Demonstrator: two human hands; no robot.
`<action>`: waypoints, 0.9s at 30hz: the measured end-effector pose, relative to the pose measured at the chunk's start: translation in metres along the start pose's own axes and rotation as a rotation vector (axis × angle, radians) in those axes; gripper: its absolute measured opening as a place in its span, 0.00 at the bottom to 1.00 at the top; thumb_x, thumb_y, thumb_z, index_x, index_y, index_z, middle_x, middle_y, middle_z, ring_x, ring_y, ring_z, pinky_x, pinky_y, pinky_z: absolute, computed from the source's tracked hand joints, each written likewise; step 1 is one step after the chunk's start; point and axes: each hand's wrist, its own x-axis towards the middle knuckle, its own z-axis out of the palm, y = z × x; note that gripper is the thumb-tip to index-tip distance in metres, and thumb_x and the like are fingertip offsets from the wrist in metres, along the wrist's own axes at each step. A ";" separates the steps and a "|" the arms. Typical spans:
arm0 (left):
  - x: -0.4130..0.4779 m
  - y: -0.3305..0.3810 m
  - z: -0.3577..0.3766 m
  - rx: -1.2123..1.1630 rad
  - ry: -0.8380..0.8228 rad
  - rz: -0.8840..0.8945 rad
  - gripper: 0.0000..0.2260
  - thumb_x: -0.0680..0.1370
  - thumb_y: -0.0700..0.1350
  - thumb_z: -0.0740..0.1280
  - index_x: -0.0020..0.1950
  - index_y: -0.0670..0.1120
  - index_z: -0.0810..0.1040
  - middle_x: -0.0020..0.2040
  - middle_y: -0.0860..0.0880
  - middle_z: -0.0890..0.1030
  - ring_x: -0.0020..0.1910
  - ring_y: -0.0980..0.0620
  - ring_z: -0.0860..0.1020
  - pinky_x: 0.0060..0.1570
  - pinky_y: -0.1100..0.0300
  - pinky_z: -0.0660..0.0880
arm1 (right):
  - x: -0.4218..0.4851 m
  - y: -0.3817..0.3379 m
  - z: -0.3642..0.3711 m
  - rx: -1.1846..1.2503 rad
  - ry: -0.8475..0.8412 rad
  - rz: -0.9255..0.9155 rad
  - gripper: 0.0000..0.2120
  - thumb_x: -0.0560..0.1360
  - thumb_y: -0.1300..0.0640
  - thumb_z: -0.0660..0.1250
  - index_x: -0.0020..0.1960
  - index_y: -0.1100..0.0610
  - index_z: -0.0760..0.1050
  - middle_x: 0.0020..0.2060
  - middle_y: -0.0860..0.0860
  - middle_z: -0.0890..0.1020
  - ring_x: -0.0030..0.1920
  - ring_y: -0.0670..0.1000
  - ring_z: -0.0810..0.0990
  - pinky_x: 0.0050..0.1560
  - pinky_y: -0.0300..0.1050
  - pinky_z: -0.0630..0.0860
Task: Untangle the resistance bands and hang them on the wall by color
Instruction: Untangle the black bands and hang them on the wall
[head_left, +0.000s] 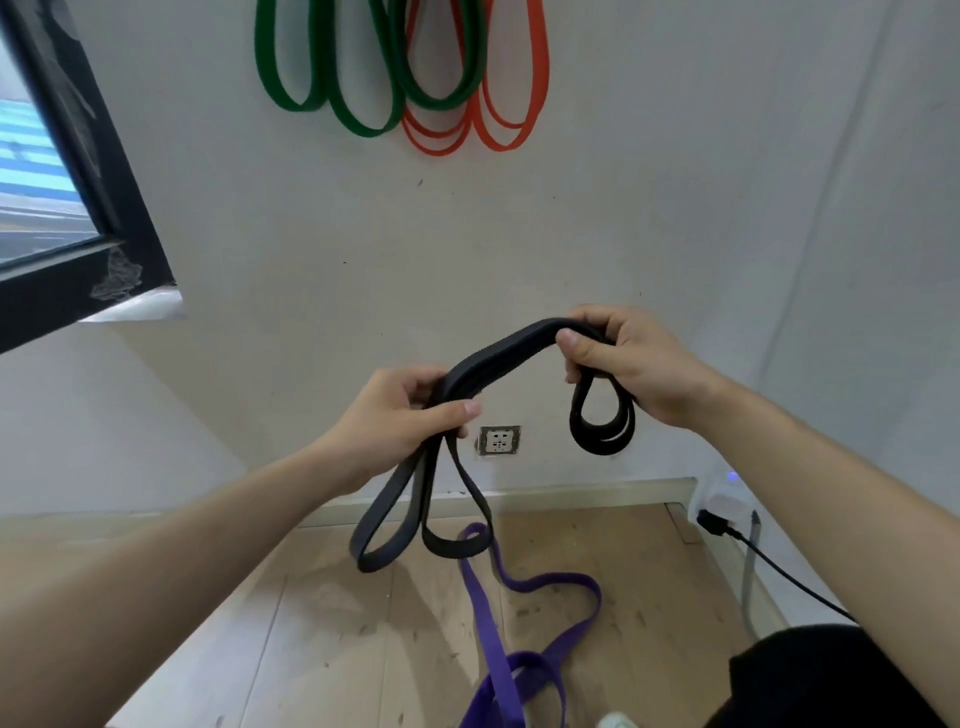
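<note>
Black resistance bands (498, 358) stretch in an arch between my two hands, in front of the white wall. My left hand (400, 415) grips them at the lower left, with two loops dangling below it. My right hand (623, 364) pinches them at the upper right, where a short loop hangs. Purple bands (519, 613) lie tangled on the wooden floor beneath. Green bands (363, 67) hang high on the wall, with orange bands (498, 98) hanging just to their right and partly overlapped by them.
A dark-framed window (78, 197) opens at the left. A wall socket (500, 440) sits low behind the bands. A white adapter with a black cable (769, 566) is at the right skirting. My dark trouser leg (831, 680) fills the bottom right.
</note>
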 end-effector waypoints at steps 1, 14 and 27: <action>0.000 0.000 -0.002 -0.006 0.027 0.011 0.06 0.77 0.41 0.74 0.53 0.44 0.85 0.42 0.44 0.85 0.44 0.49 0.85 0.56 0.55 0.81 | -0.002 0.004 -0.005 -0.014 -0.055 0.046 0.04 0.80 0.61 0.66 0.50 0.58 0.80 0.35 0.54 0.79 0.38 0.50 0.79 0.45 0.38 0.76; -0.002 0.010 0.004 -0.008 -0.014 0.081 0.07 0.76 0.37 0.74 0.54 0.43 0.85 0.43 0.48 0.86 0.45 0.52 0.84 0.52 0.60 0.80 | -0.001 0.002 0.042 -0.222 -0.311 0.097 0.23 0.72 0.47 0.76 0.66 0.44 0.76 0.60 0.42 0.82 0.63 0.42 0.78 0.67 0.50 0.71; 0.003 0.030 0.006 0.065 0.155 0.112 0.10 0.73 0.42 0.78 0.53 0.46 0.85 0.47 0.49 0.88 0.48 0.51 0.86 0.52 0.58 0.82 | 0.003 -0.015 0.038 -0.103 -0.105 -0.021 0.09 0.74 0.57 0.75 0.52 0.59 0.83 0.43 0.59 0.85 0.46 0.57 0.85 0.52 0.52 0.81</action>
